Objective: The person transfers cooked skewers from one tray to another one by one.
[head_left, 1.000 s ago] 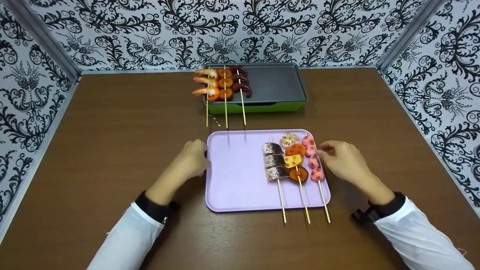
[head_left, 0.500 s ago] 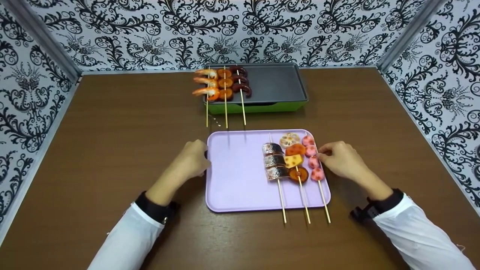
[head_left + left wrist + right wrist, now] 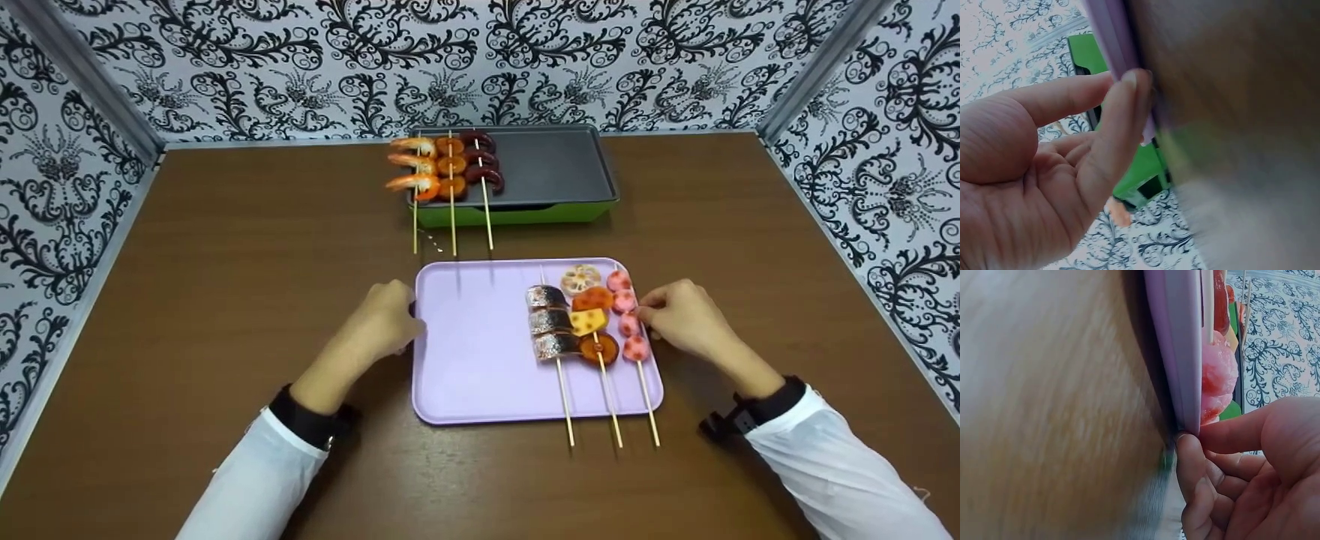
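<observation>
A lilac tray (image 3: pixel 472 352) lies on the brown table. My left hand (image 3: pixel 380 319) pinches its left edge; in the left wrist view the thumb is on one side of the rim and curled fingers (image 3: pixel 1123 112) on the other. At the right edge my right hand (image 3: pixel 690 319) pinches the rim between thumb and fingertips, beside the pink ball skewer (image 3: pixel 636 349). Left of that skewer lie a mixed skewer (image 3: pixel 589 322) with a lotus slice on top and a silvery fish skewer (image 3: pixel 551 322). Their sticks overhang the tray's front edge.
Behind the tray stands a green grill (image 3: pixel 517 216) with a dark plate (image 3: pixel 551 169). On its left side rest a shrimp skewer (image 3: pixel 420 186), an orange-brown slice skewer (image 3: pixel 451 166) and a dark red skewer (image 3: pixel 484 176). Patterned walls (image 3: pixel 450 75) enclose the table (image 3: pixel 225 247).
My right hand's thumb and fingers have come together on the tray's right rim. The left hand keeps its hold, and the tray and skewers look almost unmoved.
</observation>
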The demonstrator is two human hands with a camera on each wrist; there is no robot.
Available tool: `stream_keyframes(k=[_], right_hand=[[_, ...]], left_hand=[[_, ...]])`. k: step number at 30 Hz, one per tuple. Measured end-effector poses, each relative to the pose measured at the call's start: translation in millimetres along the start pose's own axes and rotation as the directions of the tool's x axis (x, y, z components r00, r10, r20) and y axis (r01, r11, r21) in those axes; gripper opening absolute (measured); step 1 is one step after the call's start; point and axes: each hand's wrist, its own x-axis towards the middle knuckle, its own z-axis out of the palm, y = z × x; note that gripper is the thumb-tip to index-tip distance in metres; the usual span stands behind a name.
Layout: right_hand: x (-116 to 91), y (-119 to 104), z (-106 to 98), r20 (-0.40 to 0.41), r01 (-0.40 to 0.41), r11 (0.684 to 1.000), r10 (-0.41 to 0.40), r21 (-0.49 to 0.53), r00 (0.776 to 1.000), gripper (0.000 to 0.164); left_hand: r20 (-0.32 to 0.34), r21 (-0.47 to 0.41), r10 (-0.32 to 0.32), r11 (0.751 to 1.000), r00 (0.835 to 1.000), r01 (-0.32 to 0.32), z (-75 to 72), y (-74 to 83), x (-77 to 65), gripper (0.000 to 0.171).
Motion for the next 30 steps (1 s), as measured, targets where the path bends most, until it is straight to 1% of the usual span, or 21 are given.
stream_keyframes(k=[3,4,8,9,11,13,16,18,20,23,24,25,26,28,29,30], right_hand=[[1,0,0,-0.004,0.009,1.0,-0.009,-0.009,1.0,0.017],[1,0,0,-0.003,0.01,1.0,-0.01,-0.01,1.0,0.017],[1,0,0,-0.004,0.008,1.0,-0.008,-0.015,1.0,0.017],[1,-1,0,-0.005,0.009,1.0,-0.009,-0.016,1.0,0.017],[2,-1,0,-0.008,0.011,1.0,-0.011,-0.016,1.0,0.017],[2,-1,1,-0.011,0.016,1.0,-0.016,-0.013,1.0,0.016],[2,-1,1,-0.014,0.02,1.0,-0.02,-0.007,1.0,0.015],[2,-1,2,-0.012,0.019,1.0,-0.019,-0.001,1.0,0.015],[3,0,3,-0.011,0.022,1.0,-0.022,0.0,1.0,0.015],[3,0,2,-0.009,0.024,1.0,-0.024,-0.002,1.0,0.016],[3,0,2,-0.009,0.025,1.0,-0.025,-0.004,1.0,0.016],[3,0,2,-0.008,0.025,1.0,-0.025,-0.007,1.0,0.016],[2,0,2,-0.007,0.025,1.0,-0.025,-0.01,1.0,0.016],[2,0,1,-0.008,0.022,1.0,-0.022,-0.014,1.0,0.016],[2,-1,1,-0.009,0.021,1.0,-0.021,-0.016,1.0,0.016],[2,-1,1,-0.008,0.02,1.0,-0.02,-0.018,1.0,0.016]], left_hand=[[-0.064,0.035,0.038,0.999,0.997,-0.036,-4.8,0.9,-4.8,0.016],[-0.09,0.044,0.054,0.998,0.994,-0.05,-6.4,1.4,-6.2,0.016],[-0.194,0.027,0.073,0.997,0.978,-0.069,-11.5,4.9,-10.8,0.021],[-0.226,0.019,0.076,0.997,0.971,-0.074,-12.5,6.1,-12.0,0.022],[-0.298,0.007,0.086,0.996,0.951,-0.088,-14.2,9.2,-14.1,0.023],[-0.357,-0.01,0.106,0.993,0.928,-0.118,-15.6,12.9,-15.8,0.02],[-0.425,-0.06,0.156,0.978,0.892,-0.2,-17.6,19.8,-17.2,0.018],[-0.457,-0.1,0.192,0.959,0.868,-0.265,-18.7,24.4,-17.1,0.016],[-0.499,-0.119,0.235,0.935,0.834,-0.335,-19.5,29.1,-15.6,0.015],[-0.549,-0.14,0.278,0.899,0.788,-0.414,-20.3,37.5,-12.3,0.017],[-0.554,-0.15,0.286,0.89,0.782,-0.431,-20.6,40.8,-10.6,0.019],[-0.547,-0.169,0.287,0.882,0.786,-0.44,-21.0,44.2,-8.8,0.022],[-0.531,-0.203,0.28,0.875,0.8,-0.441,-21.5,48.0,-7.2,0.025],[-0.476,-0.281,0.254,0.863,0.842,-0.42,-22.4,54.7,-3.2,0.031],[-0.441,-0.327,0.236,0.857,0.866,-0.399,-22.8,57.9,-1.3,0.034],[-0.397,-0.385,0.213,0.844,0.893,-0.373,-23.0,60.9,0.5,0.038]])
